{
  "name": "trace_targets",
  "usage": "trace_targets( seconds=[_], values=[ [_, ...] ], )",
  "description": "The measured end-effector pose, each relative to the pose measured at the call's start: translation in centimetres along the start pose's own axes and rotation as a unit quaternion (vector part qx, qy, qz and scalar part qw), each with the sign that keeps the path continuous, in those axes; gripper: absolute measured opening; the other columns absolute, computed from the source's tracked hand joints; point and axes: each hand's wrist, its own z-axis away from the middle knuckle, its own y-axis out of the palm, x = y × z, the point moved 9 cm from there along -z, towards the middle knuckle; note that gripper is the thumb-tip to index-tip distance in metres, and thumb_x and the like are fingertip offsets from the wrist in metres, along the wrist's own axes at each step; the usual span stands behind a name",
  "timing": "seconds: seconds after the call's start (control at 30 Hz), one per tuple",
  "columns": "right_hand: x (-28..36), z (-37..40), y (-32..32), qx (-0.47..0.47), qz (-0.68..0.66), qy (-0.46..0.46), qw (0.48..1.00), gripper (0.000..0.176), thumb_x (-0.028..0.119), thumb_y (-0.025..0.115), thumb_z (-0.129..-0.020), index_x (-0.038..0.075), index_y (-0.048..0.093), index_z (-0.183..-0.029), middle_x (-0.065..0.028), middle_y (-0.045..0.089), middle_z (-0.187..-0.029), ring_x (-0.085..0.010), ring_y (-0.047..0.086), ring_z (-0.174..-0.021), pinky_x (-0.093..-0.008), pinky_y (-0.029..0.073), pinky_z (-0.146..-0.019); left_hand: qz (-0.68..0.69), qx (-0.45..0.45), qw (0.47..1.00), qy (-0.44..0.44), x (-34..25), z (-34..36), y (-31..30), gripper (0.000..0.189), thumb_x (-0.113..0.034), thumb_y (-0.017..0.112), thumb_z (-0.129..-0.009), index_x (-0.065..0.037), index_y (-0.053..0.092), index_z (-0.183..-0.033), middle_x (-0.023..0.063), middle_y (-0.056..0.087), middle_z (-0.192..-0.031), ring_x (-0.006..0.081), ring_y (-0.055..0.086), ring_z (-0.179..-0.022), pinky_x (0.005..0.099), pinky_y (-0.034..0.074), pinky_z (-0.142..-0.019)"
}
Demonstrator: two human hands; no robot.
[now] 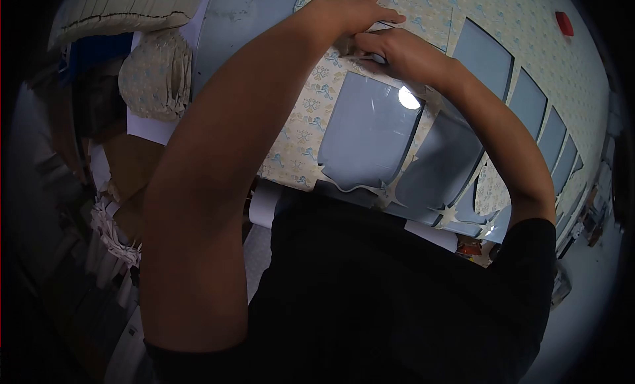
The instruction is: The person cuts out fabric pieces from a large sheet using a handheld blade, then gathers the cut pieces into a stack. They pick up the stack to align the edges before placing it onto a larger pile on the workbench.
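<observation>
A cream sheet with a small blue and tan print (307, 123) covers much of the blue-grey table. Several panel-shaped openings have been cut out of it, and the bare tabletop (370, 126) shows through. My left hand (360, 12) lies flat on the sheet at the top, fingers spread. Just below and to its right, my right hand (400, 52) is closed low against the sheet, its fingers curled together. Whatever it may hold is hidden by the fingers.
A red ring-like object (564, 23) lies on the sheet at the far right. To the left are a folded bundle of printed pieces (155, 76) and a thick stack of cream layers (126, 10). Crumpled scraps (116, 235) hang lower left. The table's front edge is against my body.
</observation>
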Motion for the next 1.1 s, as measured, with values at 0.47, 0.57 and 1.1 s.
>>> trace_targets(
  seconds=[0.47,0.57,1.1],
  values=[
    [-0.7,-1.7,-2.0,0.075,-0.028,-0.128,0.989,0.015,0.007,0.073,-0.084,0.009,0.065,-0.097,-0.0052,0.07,-0.1,-0.0239,0.068,-0.096,-0.0414,0.053,-0.082,0.015,-0.006,1.0,-0.025,1.5,1.0,2.4,0.089,-0.027,0.091,-0.061,-0.028,0.052,-0.141,0.009,0.049,-0.14,0.0322,0.044,-0.133,0.0441,0.048,-0.103],
    [0.2,-2.5,-2.0,0.119,-0.028,-0.138,0.983,0.01,0.002,0.072,-0.083,0.005,0.063,-0.086,-0.0079,0.068,-0.088,-0.0271,0.066,-0.09,-0.0423,0.051,-0.078,0.018,-0.003,0.999,-0.031,2.8,0.8,3.3,0.089,-0.028,0.091,-0.061,-0.029,0.052,-0.141,0.009,0.049,-0.14,0.0322,0.044,-0.133,0.0443,0.048,-0.103],
    [3.4,-3.8,-2.4,0.196,0.024,-0.176,0.964,0.01,0.003,0.074,-0.082,0.004,0.065,-0.087,-0.008,0.071,-0.089,-0.025,0.07,-0.089,-0.0402,0.054,-0.078,0.028,-0.011,0.999,-0.018,5.2,-1.0,6.3,0.087,-0.028,0.091,-0.063,-0.029,0.052,-0.141,0.009,0.049,-0.14,0.0325,0.043,-0.134,0.0454,0.047,-0.103]
  ],
)
